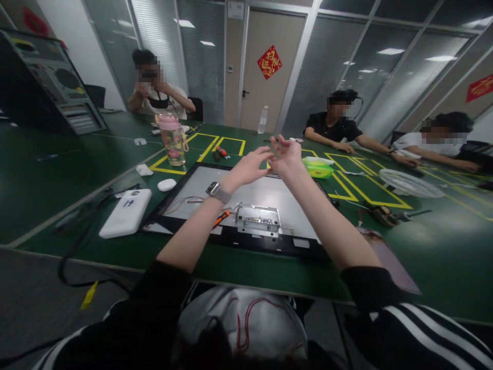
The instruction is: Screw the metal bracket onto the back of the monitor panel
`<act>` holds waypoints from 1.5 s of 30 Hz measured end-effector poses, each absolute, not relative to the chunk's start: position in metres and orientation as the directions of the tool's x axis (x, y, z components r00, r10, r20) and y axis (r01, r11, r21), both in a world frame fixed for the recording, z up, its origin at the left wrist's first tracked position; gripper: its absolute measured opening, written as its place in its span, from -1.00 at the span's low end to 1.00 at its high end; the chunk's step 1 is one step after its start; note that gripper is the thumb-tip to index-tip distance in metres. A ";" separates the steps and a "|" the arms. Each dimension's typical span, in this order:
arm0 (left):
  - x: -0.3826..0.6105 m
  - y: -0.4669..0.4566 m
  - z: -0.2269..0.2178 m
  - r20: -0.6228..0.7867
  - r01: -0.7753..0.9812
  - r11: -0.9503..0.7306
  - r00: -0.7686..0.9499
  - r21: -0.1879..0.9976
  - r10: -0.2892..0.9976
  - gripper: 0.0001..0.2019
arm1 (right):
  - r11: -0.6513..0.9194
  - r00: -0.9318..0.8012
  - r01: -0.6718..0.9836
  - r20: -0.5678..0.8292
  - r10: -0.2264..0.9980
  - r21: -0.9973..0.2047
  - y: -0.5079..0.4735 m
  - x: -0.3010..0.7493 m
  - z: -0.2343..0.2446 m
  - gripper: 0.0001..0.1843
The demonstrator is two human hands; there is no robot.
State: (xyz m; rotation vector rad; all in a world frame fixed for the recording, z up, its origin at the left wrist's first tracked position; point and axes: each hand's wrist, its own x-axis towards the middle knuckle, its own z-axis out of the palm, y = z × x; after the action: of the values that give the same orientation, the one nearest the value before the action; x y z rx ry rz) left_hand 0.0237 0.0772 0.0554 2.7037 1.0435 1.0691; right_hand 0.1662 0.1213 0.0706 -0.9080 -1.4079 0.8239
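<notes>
My left hand [252,167] and my right hand [287,155] are raised over the far part of a flat display panel [200,192], close together or touching. Neither seems to hold anything; the fingers are stretched out and apart. A watch [218,191] is on my left wrist. Below my forearms, a metal bracket [258,221] is fixed on the panel's near half. Beside it lies a screwdriver [221,218] with an orange and black handle. Thin wires [185,201] run across the panel's left side.
Left of the panel are a white power bank [127,213], a white earphone case [167,185] and a pink-lidded bottle [172,141]. Right are a green packet [318,168] and a white fan grille [410,183]. A computer case [50,82] stands far left. Several people sit across the table.
</notes>
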 end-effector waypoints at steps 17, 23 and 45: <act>-0.023 -0.037 -0.015 0.179 0.461 -0.235 0.162 0.856 0.970 -0.76 | 0.759 -0.662 0.540 0.741 0.116 0.364 -0.021 0.222 -0.022 -0.70; 0.026 -0.029 0.018 0.213 -0.104 -0.189 0.332 0.977 0.919 -0.79 | 0.799 -0.624 0.514 0.776 0.098 0.312 -0.025 0.215 -0.025 -0.55; -0.018 0.030 -0.027 0.208 0.415 -0.503 0.578 0.758 0.789 -0.63 | 0.649 0.144 0.138 0.663 0.734 -0.748 -0.013 0.227 -0.010 -0.56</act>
State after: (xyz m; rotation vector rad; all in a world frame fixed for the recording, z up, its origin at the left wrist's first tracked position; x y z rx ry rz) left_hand -0.0181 0.0298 -0.0268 2.1406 0.9553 0.7220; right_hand 0.2273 -0.0132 -0.0098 -0.8001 -1.3867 0.5033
